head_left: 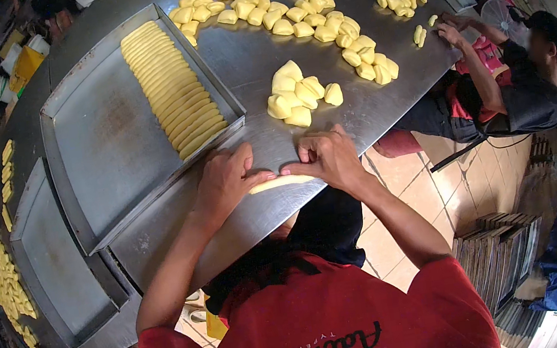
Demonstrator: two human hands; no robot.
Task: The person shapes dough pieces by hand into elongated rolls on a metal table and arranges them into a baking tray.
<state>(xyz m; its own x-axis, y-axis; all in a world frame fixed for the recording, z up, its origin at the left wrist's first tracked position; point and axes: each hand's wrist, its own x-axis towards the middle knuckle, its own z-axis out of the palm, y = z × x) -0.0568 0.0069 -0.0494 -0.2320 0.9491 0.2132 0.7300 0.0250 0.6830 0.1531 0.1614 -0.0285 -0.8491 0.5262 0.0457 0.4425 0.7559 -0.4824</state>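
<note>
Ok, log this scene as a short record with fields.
Left hand: left hand, touching a dough strip
Right hand: right hand, touching the same strip
Tray: metal tray, left of the hands; dough strips lined up in its right part
Near pile: dough lumps, beyond the hands
Surface: metal table
Co-worker: hand near small dough pieces, far right

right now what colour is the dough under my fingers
Pale yellow dough, best seen in the head view.

A slim yellow dough roll (pixel 282 182) lies crosswise on the table (pixel 243 72), near its edge.
</note>
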